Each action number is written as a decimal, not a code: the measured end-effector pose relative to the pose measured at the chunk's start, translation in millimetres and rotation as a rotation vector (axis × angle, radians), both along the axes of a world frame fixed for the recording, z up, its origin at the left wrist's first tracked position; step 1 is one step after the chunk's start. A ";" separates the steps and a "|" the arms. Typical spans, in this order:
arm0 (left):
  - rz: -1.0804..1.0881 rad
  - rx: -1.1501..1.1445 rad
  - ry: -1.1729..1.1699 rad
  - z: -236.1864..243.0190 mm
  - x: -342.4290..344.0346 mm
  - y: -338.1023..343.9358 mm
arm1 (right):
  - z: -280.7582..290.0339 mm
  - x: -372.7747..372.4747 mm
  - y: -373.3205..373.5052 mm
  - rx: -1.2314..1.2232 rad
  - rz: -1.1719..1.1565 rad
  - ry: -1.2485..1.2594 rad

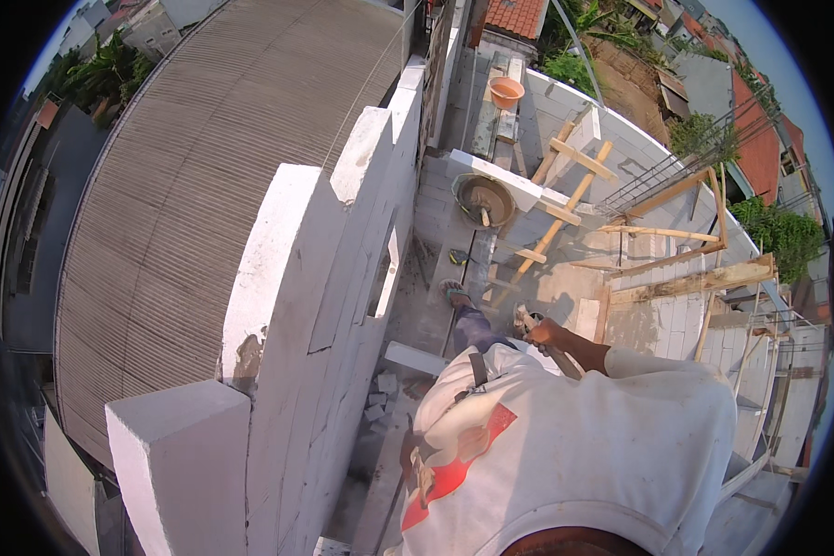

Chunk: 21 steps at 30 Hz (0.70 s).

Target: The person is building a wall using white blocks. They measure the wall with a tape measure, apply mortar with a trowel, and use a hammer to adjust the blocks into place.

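Note:
My right hand (pixel 540 331) is in front of my right thigh, its fingers closed round something narrow. A greyish strip (pixel 562 361) runs from beside the hand back toward my body; its kind cannot be made out. My left hand does not show. Close on my left rises a wall of white lightweight blocks (pixel 292 371), its top stepped. A single white block (pixel 181 417) stands upright at its near end. Grey mortar (pixel 248 357) sticks to the wall near that block.
Ahead on the floor are a dark mortar tub (pixel 487 199) with a tool in it and a wooden ladder-like frame (pixel 570 211). An orange basin (pixel 506 92) stands on planks. Block rubble (pixel 380 398) lies by the wall. Timber framing (pixel 695 278) is at right; a corrugated roof (pixel 204 185) lies beyond the wall.

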<state>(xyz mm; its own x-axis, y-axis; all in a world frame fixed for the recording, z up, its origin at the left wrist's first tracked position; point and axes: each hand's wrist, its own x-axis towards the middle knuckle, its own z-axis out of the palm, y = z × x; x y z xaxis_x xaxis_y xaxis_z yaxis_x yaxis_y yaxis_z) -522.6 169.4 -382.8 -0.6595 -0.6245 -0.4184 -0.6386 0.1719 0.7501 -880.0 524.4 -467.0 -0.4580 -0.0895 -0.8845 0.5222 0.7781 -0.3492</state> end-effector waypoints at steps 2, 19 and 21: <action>-0.052 0.137 -0.094 -7.6 -29.4 -1.2 | -26.5 -21.9 1.9 -0.186 -0.067 -0.124; -0.086 0.859 -0.485 -183.3 -144.8 83.3 | -221.8 -206.2 -74.0 -0.146 -0.176 -0.306; -0.264 0.770 -0.615 -180.8 -188.8 88.2 | -338.8 -203.7 -55.1 -0.208 0.643 0.152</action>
<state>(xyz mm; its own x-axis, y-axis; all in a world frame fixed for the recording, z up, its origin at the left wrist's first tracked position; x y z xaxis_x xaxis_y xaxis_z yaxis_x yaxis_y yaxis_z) -711.5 257.6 -563.6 -0.2725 0.0913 -0.9578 -0.9622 -0.0275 0.2711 -1083.7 469.3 -805.9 -0.3747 -0.5454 -0.7497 -0.0867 0.8257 -0.5574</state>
